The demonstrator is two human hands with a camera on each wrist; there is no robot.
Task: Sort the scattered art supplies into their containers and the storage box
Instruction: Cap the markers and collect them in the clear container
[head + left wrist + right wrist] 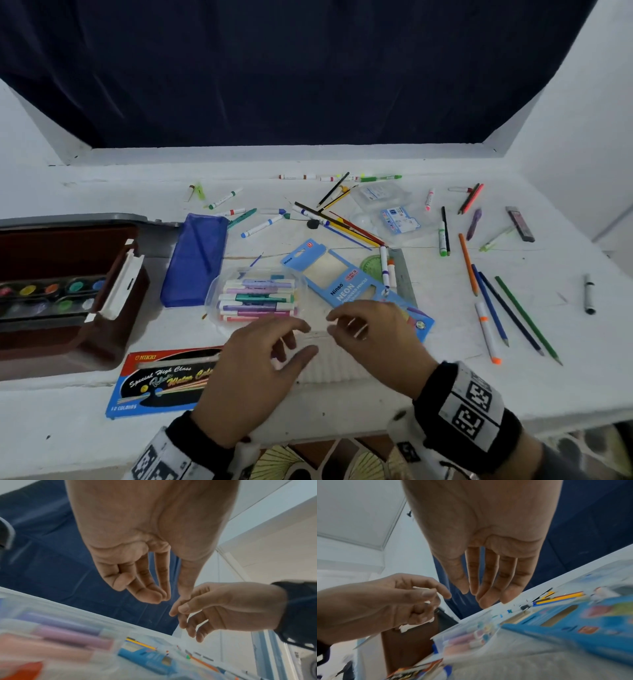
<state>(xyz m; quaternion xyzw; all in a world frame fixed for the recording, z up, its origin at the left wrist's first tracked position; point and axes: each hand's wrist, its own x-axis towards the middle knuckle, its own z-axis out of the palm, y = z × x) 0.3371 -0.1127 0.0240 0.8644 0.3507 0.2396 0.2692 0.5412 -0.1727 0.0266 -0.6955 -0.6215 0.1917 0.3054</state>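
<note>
One white table (pixel 342 404), one brown storage box (pixel 68 308) at 9 o'clock holding two paint rows, one blue pouch (pixel 195 260), two flat card boxes. One clear marker case (pixel 255 298) sits center with about seven markers; loose pencils and markers scatter from 12 to 3 o'clock. Left hand (pixel 253 373) and right hand (pixel 376 339) hover at 6 o'clock, fingers loosely curled, gripping nothing.

Both hands hang palm-down, close together, fingertips nearly meeting. The left hand (pixel 253 373) has loosely bent fingers (pixel 149 595), thumb set apart from them, holding nothing. The right hand (pixel 376 342) droops its fingers (pixel 488 595) mostly straight, thumb alongside, empty; black bands wrap both wrists.
</note>
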